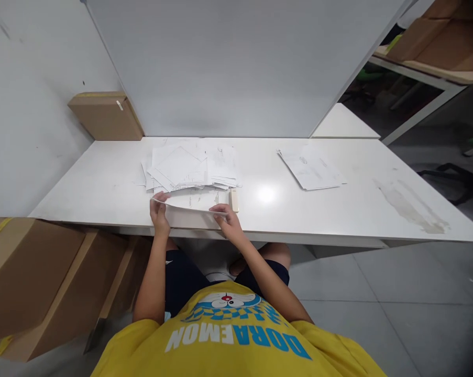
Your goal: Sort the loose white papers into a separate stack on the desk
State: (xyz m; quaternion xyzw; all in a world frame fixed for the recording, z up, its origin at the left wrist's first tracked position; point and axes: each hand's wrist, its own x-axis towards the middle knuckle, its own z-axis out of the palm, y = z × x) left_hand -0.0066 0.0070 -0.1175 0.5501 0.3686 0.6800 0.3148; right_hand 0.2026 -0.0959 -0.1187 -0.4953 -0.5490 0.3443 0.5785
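Both hands hold a white sheet of paper by its two sides at the front edge of the desk. My left hand grips its left end, and my right hand pinches the right end. The sheet is tilted up, so mostly its near face shows. Just behind it lies a loose pile of papers with drawn lines. A small cream-coloured block rests beside my right hand; its kind is not clear.
Farther right on the white desk sits a second stack of papers. A grey panel rises at the back. One cardboard box stands at the back left; larger cartons are on the floor at left. A grey smear marks the desk's right side.
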